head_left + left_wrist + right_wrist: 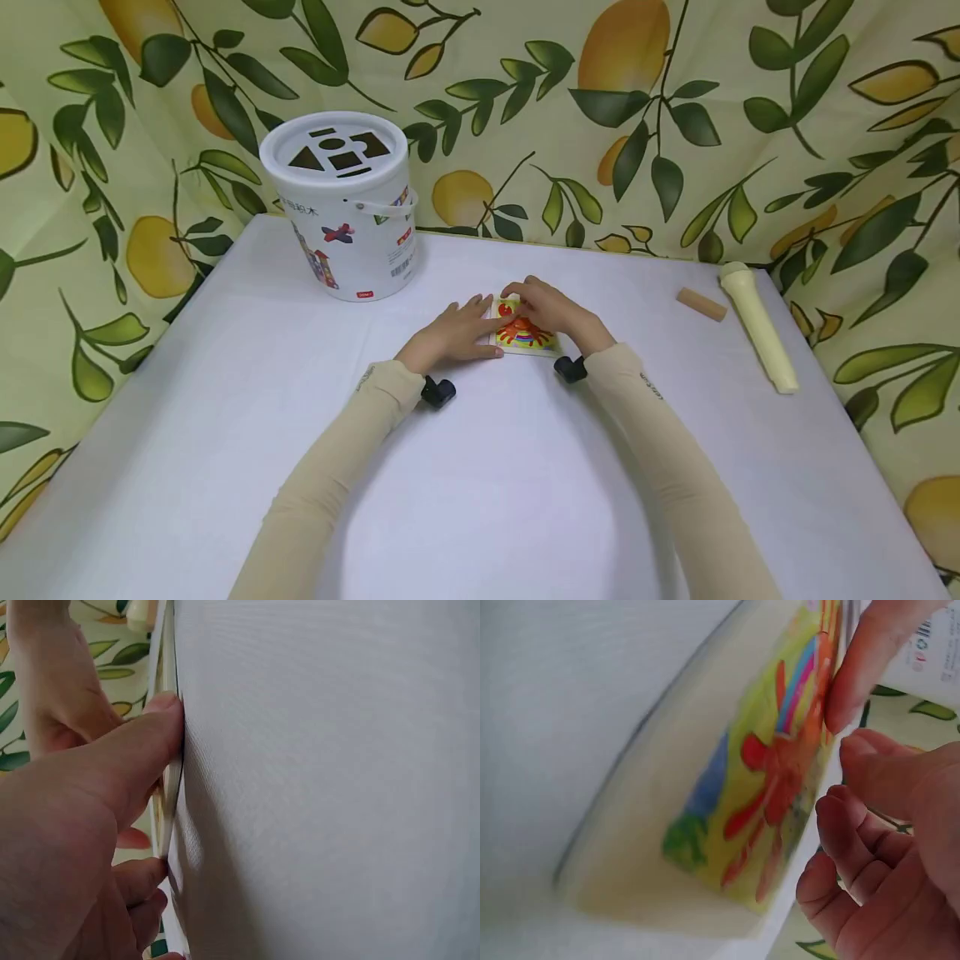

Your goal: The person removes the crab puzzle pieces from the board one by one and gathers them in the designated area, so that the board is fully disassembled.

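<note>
A small flat board [525, 336] with a bright crab picture [769, 784] lies on the table. My left hand [459, 332] rests at its left side, fingers spread; one finger reaches across the picture and the thumb is by the near edge. In the left wrist view, the thumb [161, 712] touches the board's pale edge [172, 776]. Over the far right part of the board, my right hand [551, 307] bends its fingers [844, 825]. Its fingertips come close to the left hand's outstretched finger [855, 671]; whether they pinch anything I cannot tell.
A white bucket [352, 225] with shaped holes in its lid stands at the back left of the white table [480, 483]. To the right lie a small wooden block [701, 304] and a cream-coloured microphone-shaped object [759, 329]. A fruit-patterned cloth [480, 196] hangs behind.
</note>
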Demonstrator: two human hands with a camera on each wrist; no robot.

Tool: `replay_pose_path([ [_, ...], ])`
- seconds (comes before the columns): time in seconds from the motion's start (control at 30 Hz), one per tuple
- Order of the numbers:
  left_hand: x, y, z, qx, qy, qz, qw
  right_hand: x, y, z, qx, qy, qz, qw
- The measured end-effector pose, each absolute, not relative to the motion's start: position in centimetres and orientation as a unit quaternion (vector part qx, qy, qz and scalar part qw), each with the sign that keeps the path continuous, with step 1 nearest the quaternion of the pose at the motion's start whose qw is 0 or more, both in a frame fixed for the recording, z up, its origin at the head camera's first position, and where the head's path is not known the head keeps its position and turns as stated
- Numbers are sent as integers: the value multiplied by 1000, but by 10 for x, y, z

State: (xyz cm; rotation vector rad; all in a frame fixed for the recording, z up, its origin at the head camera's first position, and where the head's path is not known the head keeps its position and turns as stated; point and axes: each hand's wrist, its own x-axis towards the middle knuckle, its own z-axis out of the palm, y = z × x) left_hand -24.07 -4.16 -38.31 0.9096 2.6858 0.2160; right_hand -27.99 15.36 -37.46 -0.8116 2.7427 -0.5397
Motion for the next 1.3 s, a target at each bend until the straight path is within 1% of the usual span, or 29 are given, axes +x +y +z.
replay_pose_path([
  [0.23, -242, -38, -384, 321, 930, 68, 168, -282, 143, -378, -272, 939, -165, 135],
  [0.5, -242, -36, -383, 311, 933, 58, 171, -280, 144, -377, -279, 938, -157, 132],
  [0.7, -241, -36, -381, 317, 931, 58, 170, -282, 142, -379, -292, 934, -167, 121],
  [0.9, -242, -35, -381, 308, 933, 61, 175, -284, 144, -383, -310, 928, -183, 93],
  [1.17, -243, -33, -380, 304, 934, 44, 183, -285, 147, -383, -288, 934, -196, 73],
  [1.3, -242, -33, -380, 305, 934, 40, 182, -288, 148, -380, -267, 940, -198, 73],
])
